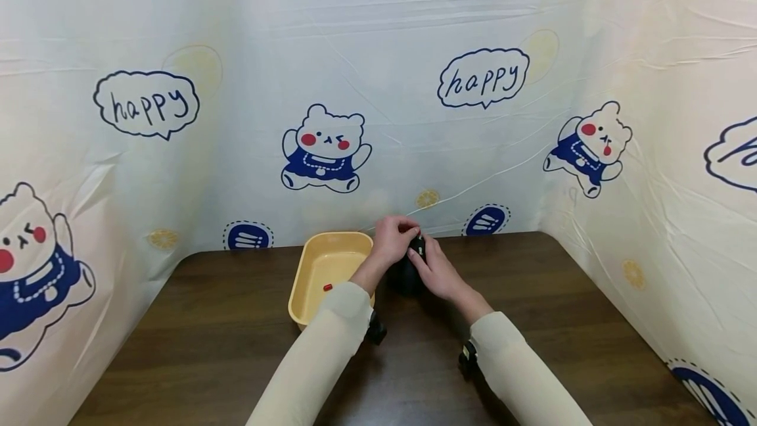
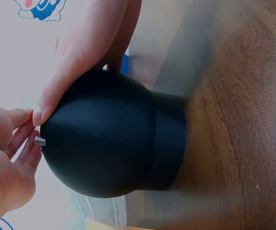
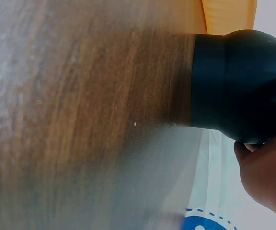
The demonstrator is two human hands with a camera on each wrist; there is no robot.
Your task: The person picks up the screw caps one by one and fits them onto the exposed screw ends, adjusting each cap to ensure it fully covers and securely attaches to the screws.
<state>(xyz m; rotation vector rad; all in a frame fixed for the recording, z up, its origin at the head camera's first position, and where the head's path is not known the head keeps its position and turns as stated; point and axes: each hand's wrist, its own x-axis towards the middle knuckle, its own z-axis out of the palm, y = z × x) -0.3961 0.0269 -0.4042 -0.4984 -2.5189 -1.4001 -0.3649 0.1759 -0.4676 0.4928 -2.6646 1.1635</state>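
Note:
A black, dome-shaped object [image 2: 104, 134] with a cylindrical base stands upright on the table. A short ridged metal piece [image 2: 40, 141] sticks out of its top. My right hand [image 2: 87, 40] holds the dome from the right, with the thumb reaching the top; in the right wrist view only part of this hand [image 3: 267, 172] shows beside the dome. From the other side my left hand [image 2: 4, 158] pinches a small red piece [image 2: 31, 116] at the top, close to the right thumb tip. Most of that piece is hidden by fingers.
Left of the black object is a yellow plastic bin [image 1: 300, 284] holding another small red piece [image 1: 328, 287]. The brown wooden table [image 1: 195, 340] meets a printed curtain [image 1: 402, 51] at the back and sides.

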